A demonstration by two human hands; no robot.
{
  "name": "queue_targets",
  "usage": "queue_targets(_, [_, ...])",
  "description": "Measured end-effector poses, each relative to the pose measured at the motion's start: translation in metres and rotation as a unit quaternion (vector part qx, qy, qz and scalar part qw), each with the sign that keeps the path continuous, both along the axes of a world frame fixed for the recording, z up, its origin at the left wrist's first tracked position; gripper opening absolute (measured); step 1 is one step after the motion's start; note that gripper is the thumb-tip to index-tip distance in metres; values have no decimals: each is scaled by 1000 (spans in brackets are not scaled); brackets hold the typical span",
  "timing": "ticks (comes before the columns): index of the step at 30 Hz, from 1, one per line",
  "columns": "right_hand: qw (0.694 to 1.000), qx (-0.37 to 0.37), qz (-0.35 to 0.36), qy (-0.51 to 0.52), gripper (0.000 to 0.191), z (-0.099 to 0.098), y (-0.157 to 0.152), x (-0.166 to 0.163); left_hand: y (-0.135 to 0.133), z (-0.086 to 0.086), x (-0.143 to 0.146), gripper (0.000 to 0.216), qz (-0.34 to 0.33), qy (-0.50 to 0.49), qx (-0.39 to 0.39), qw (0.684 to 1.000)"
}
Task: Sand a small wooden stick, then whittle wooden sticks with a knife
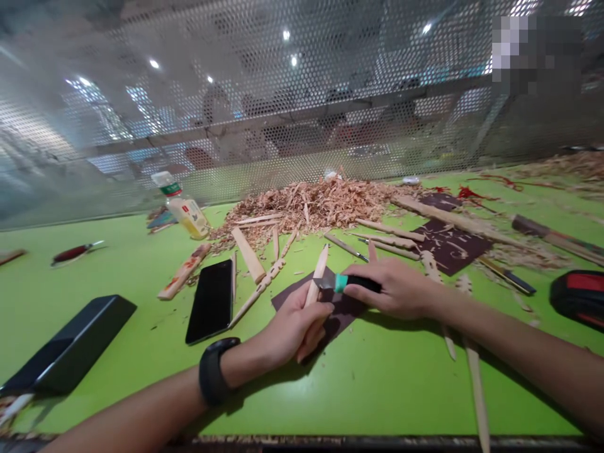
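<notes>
At the near centre of a smooth, bright green tabletop (387,390), the left hand (302,318) is curled closed around a pale, pointed wooden stick (323,259), seemingly to steady it with its tip facing away, while the right hand (399,288) is wrapped around a black-handled knife with a green collar (362,283), its metal blade laid against the stick, apparently for control. A matte dark brown sheet (343,318) lies beneath them, with a glossy black rectangular phone (210,301) to the left; farther back, curly tan wood shavings (325,204) are heaped before a perforated grey metal screen (283,82).
</notes>
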State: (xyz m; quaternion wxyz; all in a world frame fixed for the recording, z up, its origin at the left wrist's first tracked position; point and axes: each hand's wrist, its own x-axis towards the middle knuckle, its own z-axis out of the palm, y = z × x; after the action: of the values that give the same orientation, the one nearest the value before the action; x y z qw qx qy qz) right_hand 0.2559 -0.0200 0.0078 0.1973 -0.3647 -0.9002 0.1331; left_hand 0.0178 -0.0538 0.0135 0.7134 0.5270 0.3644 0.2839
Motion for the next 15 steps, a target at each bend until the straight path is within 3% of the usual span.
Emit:
queue_targets(5, [1000,0,20,12,48,-4,2,3,0,-3,-1,22,0,-18,-2,1000])
queue_targets(15, [998,64,-15,-1,49,-7,14,6,3,0,-1,27,1,0,-38,999])
